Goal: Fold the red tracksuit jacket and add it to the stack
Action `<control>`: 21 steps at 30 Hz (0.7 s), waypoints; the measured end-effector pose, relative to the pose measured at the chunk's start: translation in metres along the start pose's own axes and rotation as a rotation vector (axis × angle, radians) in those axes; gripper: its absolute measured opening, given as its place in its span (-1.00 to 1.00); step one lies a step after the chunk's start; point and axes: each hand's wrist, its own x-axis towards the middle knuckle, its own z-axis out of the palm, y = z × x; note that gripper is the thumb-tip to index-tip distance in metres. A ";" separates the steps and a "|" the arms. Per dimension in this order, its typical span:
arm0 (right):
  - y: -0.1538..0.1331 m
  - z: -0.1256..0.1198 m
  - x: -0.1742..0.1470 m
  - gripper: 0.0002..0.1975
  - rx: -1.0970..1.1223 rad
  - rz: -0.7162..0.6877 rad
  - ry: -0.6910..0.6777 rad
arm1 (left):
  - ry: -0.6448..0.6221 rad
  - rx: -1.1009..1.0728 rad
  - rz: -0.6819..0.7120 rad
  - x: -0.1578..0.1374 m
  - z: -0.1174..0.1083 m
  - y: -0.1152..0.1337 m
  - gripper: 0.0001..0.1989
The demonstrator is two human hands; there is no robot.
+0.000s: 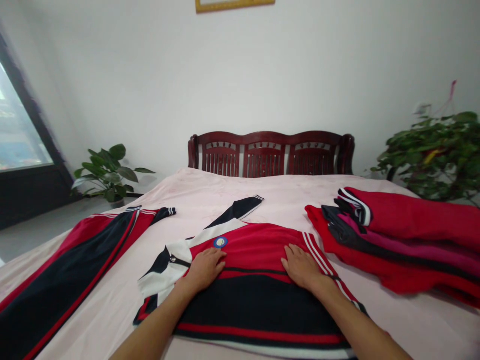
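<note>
Red, navy and white fabric zip jacket (251,287) directly under your left hand (205,267) and right hand (302,266), long axis left-right. Left nearer white collar (179,250), right nearer striped end; both flat, grasping nothing. Pale-pink bedsheet (287,205) beneath. Soft red-and-magenta folded clothes stack (420,215) rightward. Beyond: carved dark-red wooden headboard (264,154).
</note>
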 end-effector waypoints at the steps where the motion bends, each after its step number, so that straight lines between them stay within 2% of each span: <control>1: 0.002 -0.008 0.005 -0.56 0.012 -0.014 -0.016 | -0.005 -0.019 -0.020 0.007 -0.005 -0.002 -0.68; 3: 0.006 -0.024 0.020 -0.63 0.034 -0.014 -0.026 | 0.015 -0.030 -0.092 0.024 -0.015 -0.009 -0.69; 7: 0.015 -0.040 0.056 -0.58 0.053 0.051 0.068 | 0.116 0.008 -0.272 0.059 -0.026 -0.028 -0.61; 10: 0.019 -0.034 0.081 -0.54 0.067 0.084 0.111 | 0.138 0.051 -0.396 0.078 -0.028 -0.042 -0.57; 14: 0.022 -0.018 0.105 -0.51 0.082 0.083 0.079 | 0.085 0.093 -0.506 0.091 -0.026 -0.056 -0.54; 18: 0.023 -0.006 0.120 -0.41 0.087 0.037 0.009 | 0.037 0.085 -0.524 0.099 -0.024 -0.068 -0.54; 21: 0.021 0.000 0.129 -0.38 0.086 0.039 -0.026 | 0.015 0.017 -0.502 0.105 -0.025 -0.077 -0.62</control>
